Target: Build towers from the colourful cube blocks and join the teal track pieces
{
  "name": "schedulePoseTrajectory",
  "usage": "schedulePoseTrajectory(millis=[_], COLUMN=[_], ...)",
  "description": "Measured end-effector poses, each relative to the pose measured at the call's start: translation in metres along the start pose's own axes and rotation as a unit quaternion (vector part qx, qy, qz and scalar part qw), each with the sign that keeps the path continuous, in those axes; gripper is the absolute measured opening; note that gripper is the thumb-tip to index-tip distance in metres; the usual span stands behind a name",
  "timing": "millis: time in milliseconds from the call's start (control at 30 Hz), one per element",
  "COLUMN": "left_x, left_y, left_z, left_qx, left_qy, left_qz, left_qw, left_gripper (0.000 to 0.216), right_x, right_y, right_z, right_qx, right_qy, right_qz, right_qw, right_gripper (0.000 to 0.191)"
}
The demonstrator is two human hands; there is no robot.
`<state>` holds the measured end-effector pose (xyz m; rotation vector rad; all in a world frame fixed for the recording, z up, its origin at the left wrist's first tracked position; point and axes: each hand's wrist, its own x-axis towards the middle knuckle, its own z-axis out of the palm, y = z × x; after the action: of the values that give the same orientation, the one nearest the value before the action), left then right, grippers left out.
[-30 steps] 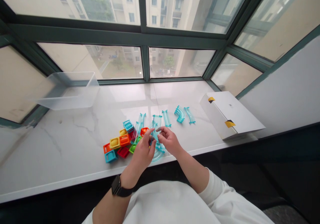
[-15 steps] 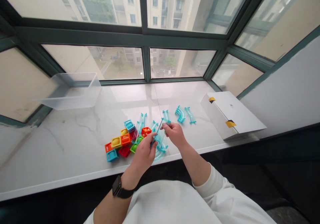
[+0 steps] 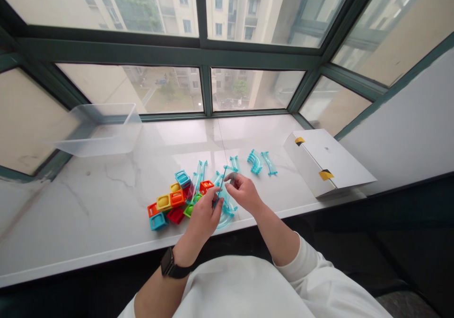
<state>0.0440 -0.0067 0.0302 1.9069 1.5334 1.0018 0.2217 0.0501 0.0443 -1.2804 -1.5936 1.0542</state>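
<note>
A translucent blue track piece is tilted up in front of me, with my left hand pinching its lower part between thumb and fingers. Close to the piece's upper right side is my right hand, its thumb and index finger curled at the edge. The exact contact of the right fingertips is hard to make out. Under and beside the hands lie more clear blue track pieces, including a curved one. To the left is a pile of coloured blocks, with a yellow block and an orange block.
Further right lie a curved blue track and a narrow track piece. A white box stands at the right. At the back left is a clear plastic bin. The marble sill ends at a front edge near me.
The held track piece has shifted slightly left and stands steeper. My right fingers have moved a little along its edge and look more curled. The left hand keeps its hold.
</note>
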Motion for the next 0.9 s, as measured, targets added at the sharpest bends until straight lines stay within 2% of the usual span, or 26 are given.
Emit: schedulePoseTrajectory(millis=[133,267,400,600,767,833,900], left_x=[0.010,0.023,0.037,0.060,0.083,0.093,0.102], left_y=[0.000,-0.002,0.000,-0.002,-0.006,-0.007,-0.009], left_z=[-0.001,0.004,0.015,0.033,0.047,0.054,0.061], left_qx=[-0.034,-0.065,-0.074,-0.089,-0.075,-0.047,-0.011], left_qy=[0.016,0.009,-0.023,-0.073,-0.097,-0.106,-0.117], left_qz=[-0.057,-0.085,-0.091,-0.071,-0.064,-0.047,-0.032], left_qw=[0.998,0.994,0.993,0.991,0.990,0.992,0.993], left_gripper=[0.028,0.030,0.034,0.045,0.069,0.066,0.055], right_x=[-0.013,-0.022,-0.023,-0.014,-0.002,0.004,0.012], right_y=[-0.002,0.008,0.024,0.051,0.072,0.081,0.091], right_z=[-0.001,0.000,-0.004,-0.023,-0.034,-0.035,-0.035], right_qx=[-0.035,-0.035,-0.041,-0.050,-0.092,-0.099,-0.108], right_qy=[-0.099,-0.115,-0.065,0.041,0.092,0.109,0.128], right_qz=[-0.016,-0.020,-0.013,-0.007,-0.025,-0.024,-0.024], right_qw=[0.994,0.993,0.997,0.998,0.991,0.989,0.986], right_gripper=[0.032,0.042,0.046,0.024,0.022,0.023,0.024])
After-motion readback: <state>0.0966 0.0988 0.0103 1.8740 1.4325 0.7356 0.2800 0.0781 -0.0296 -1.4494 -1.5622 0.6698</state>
